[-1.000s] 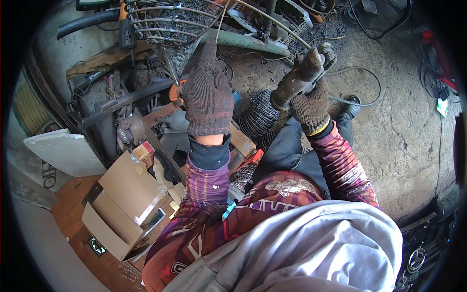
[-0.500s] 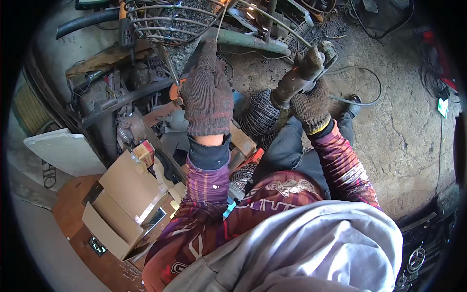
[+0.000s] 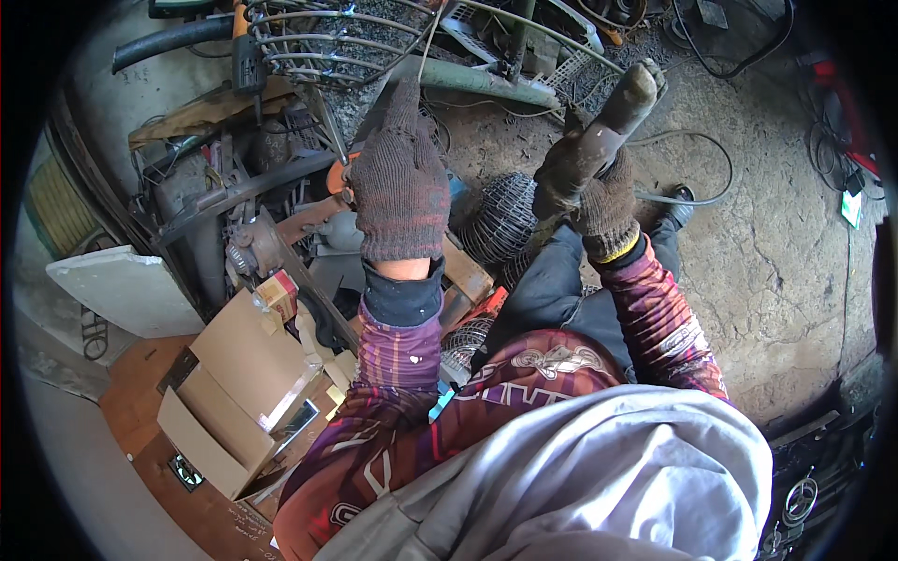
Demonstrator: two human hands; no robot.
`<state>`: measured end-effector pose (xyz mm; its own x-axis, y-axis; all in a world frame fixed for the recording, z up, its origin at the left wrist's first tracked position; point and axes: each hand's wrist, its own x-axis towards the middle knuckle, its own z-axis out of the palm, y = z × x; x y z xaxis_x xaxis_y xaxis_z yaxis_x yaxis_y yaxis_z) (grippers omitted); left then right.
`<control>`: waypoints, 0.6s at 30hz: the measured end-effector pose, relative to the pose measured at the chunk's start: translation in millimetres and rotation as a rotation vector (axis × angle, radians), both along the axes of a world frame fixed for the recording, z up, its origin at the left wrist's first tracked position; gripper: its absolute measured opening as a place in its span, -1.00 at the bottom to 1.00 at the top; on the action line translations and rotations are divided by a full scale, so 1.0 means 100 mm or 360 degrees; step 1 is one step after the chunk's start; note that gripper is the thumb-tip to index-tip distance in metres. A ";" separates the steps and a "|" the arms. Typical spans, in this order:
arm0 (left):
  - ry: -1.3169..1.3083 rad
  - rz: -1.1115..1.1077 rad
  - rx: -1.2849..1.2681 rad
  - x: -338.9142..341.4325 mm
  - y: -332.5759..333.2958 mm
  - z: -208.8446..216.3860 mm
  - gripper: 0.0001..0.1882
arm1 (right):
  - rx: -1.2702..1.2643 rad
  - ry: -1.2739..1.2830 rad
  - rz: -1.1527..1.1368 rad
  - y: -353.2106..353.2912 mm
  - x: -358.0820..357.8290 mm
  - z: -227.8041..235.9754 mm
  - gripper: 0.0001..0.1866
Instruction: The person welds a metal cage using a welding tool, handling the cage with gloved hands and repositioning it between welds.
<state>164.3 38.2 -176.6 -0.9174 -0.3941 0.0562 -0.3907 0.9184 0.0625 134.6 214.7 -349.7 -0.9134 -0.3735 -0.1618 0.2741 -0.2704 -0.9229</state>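
My right hand [image 3: 606,201], in a brown knit glove with a yellow cuff edge, is closed around a worn, brown-grey welding electrode holder [image 3: 613,117]. A thin rod [image 3: 543,30] runs from the holder's tip up and left past the wire basket [image 3: 341,42]. My left hand [image 3: 400,192], gloved alike, is raised below the basket with its back showing and its fingers mostly hidden. Beside its upper fingers are a dark flat plate [image 3: 376,110] and a thin upright strip [image 3: 430,42]. What the left hand grips is hidden.
A green metal tube [image 3: 486,82] crosses behind my hands. Wire coils [image 3: 500,220] lie between my arms. A grinder-like orange and black tool [image 3: 246,56] hangs at the far left. A cable [image 3: 720,178] loops over the concrete floor; an open cardboard box [image 3: 248,365] stands near left.
My right hand has tilted the electrode holder, its tip shifting up and right with the rod. Sparks near the basket are gone. The left hand has barely moved.
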 end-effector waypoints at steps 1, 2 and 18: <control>-0.0043 -0.0007 -0.0064 -0.01 -0.01 0.00 -0.63 | 0.0045 0.0069 -0.0006 0.01 0.00 -0.02 -0.56; -0.0040 0.0014 -0.0026 0.00 0.00 0.00 -0.64 | 0.0089 0.0137 -0.0010 0.01 -0.02 0.03 -0.54; -0.0009 0.0188 0.0262 -0.02 0.08 0.06 -0.59 | 0.0455 0.0338 0.0059 0.06 -0.13 0.37 -0.43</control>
<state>162.8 46.2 -170.4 -0.8644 -0.5023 -0.0227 -0.4958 0.8438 0.2053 121.8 221.0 -312.3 -0.9246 -0.3740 -0.0724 0.0727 0.0134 -0.9973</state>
